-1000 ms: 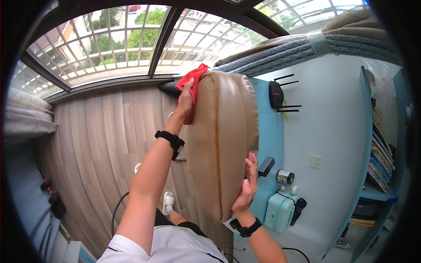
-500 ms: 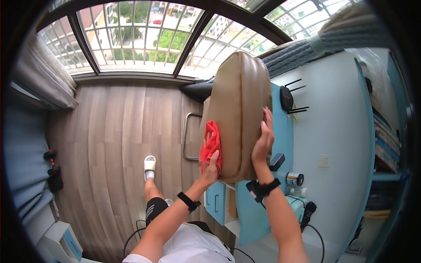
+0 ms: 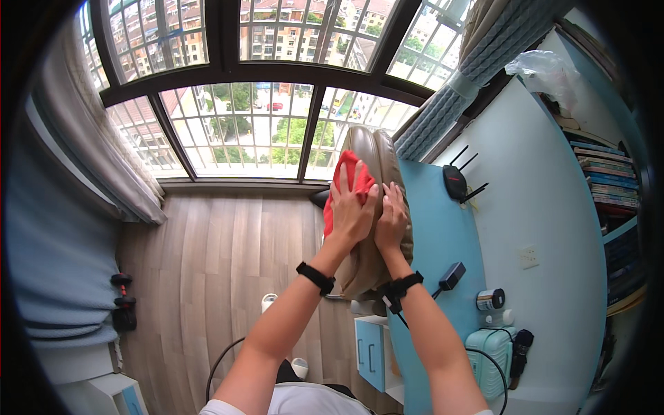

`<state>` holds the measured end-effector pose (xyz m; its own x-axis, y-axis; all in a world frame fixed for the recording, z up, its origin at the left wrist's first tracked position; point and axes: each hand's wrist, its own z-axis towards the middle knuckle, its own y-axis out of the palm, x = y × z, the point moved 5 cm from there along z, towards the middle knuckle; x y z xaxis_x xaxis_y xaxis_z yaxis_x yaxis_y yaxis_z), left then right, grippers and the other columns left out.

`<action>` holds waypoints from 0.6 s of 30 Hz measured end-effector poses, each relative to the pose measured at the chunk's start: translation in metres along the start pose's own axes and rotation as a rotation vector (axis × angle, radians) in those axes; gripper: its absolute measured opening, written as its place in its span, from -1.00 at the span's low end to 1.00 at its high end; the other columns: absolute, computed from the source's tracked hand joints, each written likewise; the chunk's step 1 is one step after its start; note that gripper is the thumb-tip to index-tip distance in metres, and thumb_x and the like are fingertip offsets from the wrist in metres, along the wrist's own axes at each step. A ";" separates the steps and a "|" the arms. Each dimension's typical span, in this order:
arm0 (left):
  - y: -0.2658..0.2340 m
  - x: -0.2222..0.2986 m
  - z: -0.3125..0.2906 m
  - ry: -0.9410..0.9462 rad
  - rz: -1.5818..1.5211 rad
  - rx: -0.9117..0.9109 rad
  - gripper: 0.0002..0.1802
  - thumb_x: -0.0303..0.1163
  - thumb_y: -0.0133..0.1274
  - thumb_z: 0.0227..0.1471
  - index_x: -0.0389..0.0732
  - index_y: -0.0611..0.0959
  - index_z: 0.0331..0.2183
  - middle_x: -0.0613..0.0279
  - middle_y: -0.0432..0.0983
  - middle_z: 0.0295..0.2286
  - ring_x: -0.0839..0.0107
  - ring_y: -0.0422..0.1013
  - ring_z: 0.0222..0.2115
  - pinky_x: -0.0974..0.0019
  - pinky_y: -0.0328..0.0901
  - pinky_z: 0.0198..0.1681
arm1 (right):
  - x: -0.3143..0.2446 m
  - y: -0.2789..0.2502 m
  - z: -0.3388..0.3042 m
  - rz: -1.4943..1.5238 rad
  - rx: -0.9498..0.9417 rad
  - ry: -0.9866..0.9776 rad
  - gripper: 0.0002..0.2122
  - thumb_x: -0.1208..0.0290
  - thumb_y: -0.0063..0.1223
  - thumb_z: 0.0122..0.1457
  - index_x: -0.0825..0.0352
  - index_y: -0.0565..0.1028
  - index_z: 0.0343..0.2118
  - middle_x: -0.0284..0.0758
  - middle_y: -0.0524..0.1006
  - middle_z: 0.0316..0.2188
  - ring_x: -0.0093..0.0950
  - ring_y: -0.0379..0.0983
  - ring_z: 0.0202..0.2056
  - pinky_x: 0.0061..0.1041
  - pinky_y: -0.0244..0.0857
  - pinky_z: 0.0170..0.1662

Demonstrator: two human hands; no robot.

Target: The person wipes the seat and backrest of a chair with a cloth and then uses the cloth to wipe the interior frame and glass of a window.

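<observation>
A brown leather chair back (image 3: 363,265) stands upright in front of me, between the floor and the blue desk. A red cloth (image 3: 346,166) lies against its left face near the top. My left hand (image 3: 351,211) has the cloth under its fingers and presses it onto the leather, the thumb reaching toward the seam. On the chair back's right part rests my right hand (image 3: 392,223), fingers stretched along the leather with nothing held. Black bands circle both wrists.
Right of the chair runs a blue desk (image 3: 443,228) with a black router (image 3: 454,184), a dark adapter box (image 3: 452,275), a jar (image 3: 490,299) and a mint case (image 3: 489,356). Barred windows (image 3: 238,131) stand ahead. Dumbbells (image 3: 123,301) sit at left.
My view has tilted up, showing more window. The left hand and cloth have moved up the chair back, the hand now over the cloth. My right hand lies closer to the left one.
</observation>
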<state>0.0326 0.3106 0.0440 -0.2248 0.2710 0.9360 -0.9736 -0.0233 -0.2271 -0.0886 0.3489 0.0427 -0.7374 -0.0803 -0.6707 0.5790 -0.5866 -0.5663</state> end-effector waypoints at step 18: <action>0.106 -0.160 0.248 -0.836 -0.909 -0.739 -0.42 0.02 -0.26 0.13 -0.27 0.61 -0.18 0.04 0.58 -0.33 0.27 0.52 -0.41 0.28 0.40 -0.26 | -0.003 0.010 0.007 0.195 -0.109 0.268 -0.53 0.38 -0.36 0.14 0.53 0.34 0.07 0.08 0.17 0.23 -0.15 0.04 0.30 -0.24 -0.13 0.32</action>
<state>-0.0448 0.0264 -0.0633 0.2425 -0.7190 0.6514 -0.6045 0.4131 0.6811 -0.0832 0.3371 0.0419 -0.5003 0.0403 -0.8649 0.7444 -0.4901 -0.4534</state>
